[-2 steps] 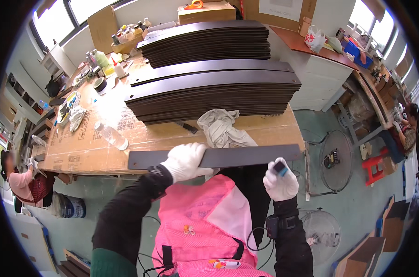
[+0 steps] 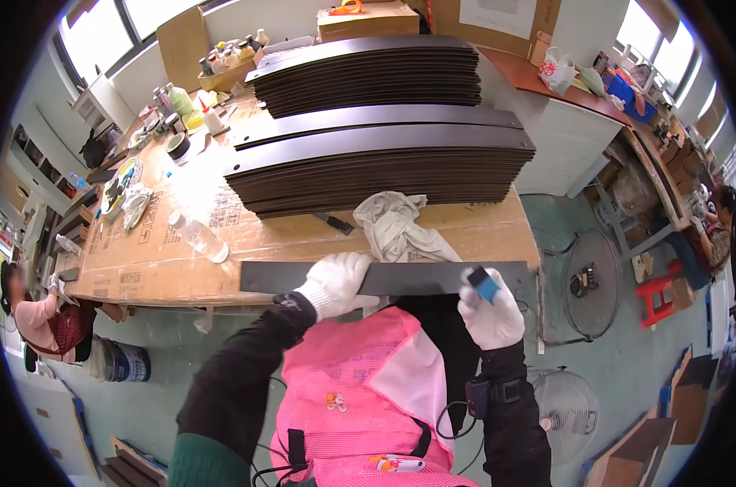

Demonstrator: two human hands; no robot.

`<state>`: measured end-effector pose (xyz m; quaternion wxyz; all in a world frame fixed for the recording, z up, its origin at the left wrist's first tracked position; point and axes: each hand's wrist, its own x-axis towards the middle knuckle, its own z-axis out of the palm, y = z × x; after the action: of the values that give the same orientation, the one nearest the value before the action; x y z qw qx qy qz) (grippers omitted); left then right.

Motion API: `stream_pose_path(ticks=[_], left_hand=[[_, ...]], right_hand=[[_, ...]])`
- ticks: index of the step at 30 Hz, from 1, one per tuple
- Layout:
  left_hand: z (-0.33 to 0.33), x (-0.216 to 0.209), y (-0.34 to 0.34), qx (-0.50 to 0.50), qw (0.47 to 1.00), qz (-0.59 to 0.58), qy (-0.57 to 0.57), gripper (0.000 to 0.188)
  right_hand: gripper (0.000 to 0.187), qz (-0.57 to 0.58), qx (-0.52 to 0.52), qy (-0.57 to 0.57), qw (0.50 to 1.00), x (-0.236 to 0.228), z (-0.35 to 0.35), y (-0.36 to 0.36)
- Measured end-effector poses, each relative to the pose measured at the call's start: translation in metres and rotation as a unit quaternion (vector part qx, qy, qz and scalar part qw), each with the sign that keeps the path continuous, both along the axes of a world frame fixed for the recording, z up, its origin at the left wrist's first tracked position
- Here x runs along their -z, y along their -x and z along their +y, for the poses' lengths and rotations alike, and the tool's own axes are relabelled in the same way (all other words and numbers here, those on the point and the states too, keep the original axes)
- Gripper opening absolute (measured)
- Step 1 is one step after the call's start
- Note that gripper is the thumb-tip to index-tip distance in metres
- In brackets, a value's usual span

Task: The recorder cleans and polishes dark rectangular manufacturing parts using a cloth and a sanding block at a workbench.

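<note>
Item: one dark strip [image 2: 408, 278], lying lengthwise along the worktop's [image 2: 161, 272] front edge, toward the front right corner.

Left hand [image 2: 334, 286], white glove: grasping the strip left of its middle, fingers over the upper face.

Right hand [image 2: 491, 312], white glove: pinching a small black-and-blue block [image 2: 485, 284] above the strip's right part; contact with the strip cannot be told.

Progress: a single strip in hand, its right end partly behind block and glove; judged mid-handling. Similar strips in quantity: a rear stack [image 2: 368, 81] toward the back edge and a front stack [image 2: 376, 174] nearer the middle. Whether these are finished or waiting does not show.

Beside the front stack, toward the front edge: one crumpled grey cloth [image 2: 396, 231].

Containers:
- Clear bottle [image 2: 199, 237], upright near the front edge, left of the strip; fill uncertain.
- Tan tray [image 2: 226, 81], back edge, left of the rear stack: several small bottles.
- Oval dish [image 2: 127, 168], left edge: dark pieces, kind unclear.
- White squeeze bottle [image 2: 212, 122], red tip, toward the back left corner; contents hidden.
- Bucket [image 2: 128, 363], on the floor, left; contents unseen.
</note>
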<state>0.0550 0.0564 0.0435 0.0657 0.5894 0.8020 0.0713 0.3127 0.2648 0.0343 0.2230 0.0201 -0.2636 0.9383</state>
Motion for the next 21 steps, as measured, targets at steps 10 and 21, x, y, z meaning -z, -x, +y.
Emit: stream_pose_path(ticks=[10, 21], left_hand=[[-0.029, 0.062, 0.009, -0.048, 0.989, 0.079, -0.112, 0.083], [-0.05, 0.059, 0.021, -0.069, 0.981, 0.054, -0.174, 0.082]], right_hand=[[0.046, -0.366, 0.089, -0.625, 0.684, 0.006, -0.084, 0.259], [0.054, -0.415, 0.255, -0.814, 0.317, -0.01, -0.086, 0.247]])
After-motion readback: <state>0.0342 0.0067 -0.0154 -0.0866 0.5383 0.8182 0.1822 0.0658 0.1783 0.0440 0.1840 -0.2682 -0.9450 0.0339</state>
